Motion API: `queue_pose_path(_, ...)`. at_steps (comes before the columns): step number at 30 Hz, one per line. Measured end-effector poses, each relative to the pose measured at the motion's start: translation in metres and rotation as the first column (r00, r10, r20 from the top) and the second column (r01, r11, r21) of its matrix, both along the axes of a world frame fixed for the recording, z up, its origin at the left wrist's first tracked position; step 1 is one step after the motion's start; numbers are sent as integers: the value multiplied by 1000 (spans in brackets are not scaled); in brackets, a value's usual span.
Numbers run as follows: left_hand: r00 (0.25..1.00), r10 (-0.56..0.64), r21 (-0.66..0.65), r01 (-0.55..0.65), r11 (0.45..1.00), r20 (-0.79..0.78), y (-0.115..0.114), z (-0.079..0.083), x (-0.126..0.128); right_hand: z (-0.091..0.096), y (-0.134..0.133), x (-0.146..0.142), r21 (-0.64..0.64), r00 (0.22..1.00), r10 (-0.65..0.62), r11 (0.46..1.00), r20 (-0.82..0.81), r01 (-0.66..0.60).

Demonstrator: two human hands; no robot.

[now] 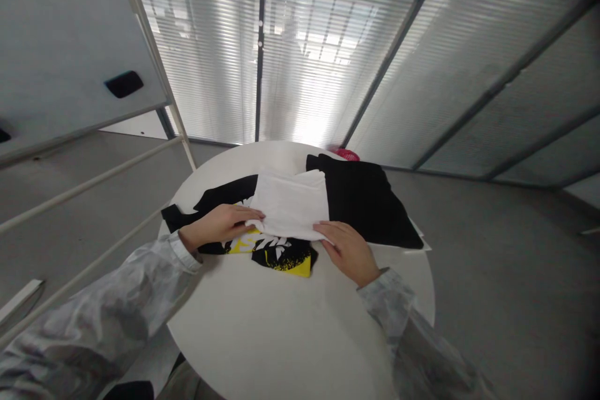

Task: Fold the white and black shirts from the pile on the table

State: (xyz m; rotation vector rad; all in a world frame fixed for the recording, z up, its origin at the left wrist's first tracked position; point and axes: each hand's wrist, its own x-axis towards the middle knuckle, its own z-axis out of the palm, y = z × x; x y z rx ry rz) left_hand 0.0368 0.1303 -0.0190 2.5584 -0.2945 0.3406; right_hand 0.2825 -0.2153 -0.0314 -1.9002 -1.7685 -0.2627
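Note:
A folded white cloth garment (291, 200) lies across the middle of the dark clothes on the table. My left hand (228, 223) grips its near left corner, the fingertips on the fabric. At the near right corner, my right hand (347, 249) pinches the edge, with the thumb underneath and the fingers on top. Beneath and to the left spreads a black garment with a yellow and white print (285, 257). On the right lies a folded black garment (370, 200), partly covered by the white one.
The round white table (281, 319) carries all the clothes. Behind it, a red mesh basket (347, 154) shows at the far edge. A whiteboard on a white metal frame (182, 131) stands at left. Ribbed translucent panels (309, 75) form the back wall.

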Motion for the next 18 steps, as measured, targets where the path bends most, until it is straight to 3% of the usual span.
queue_pose_path(4, 980, 197, -223, -194, 955, -11, 5, 26, 4, 20, 5, 6, 223, 955, -127, 956, -266, 189)
queue_pose_path(8, 934, 357, -511, -307, 803, -1, 0, 62, 24, 54, 24, 11, 286, 830, -127, 902, -543, 325)
queue_pose_path(13, 918, 392, -791, -200, 579, 54, -5, 107, 59, 108, 54, 22, 413, 713, 21, 827, -700, 382)
queue_pose_path(18, 920, 385, -877, -119, 466, 79, 1, 159, 80, 166, 67, 40, 472, 678, 144, 818, -721, 329)
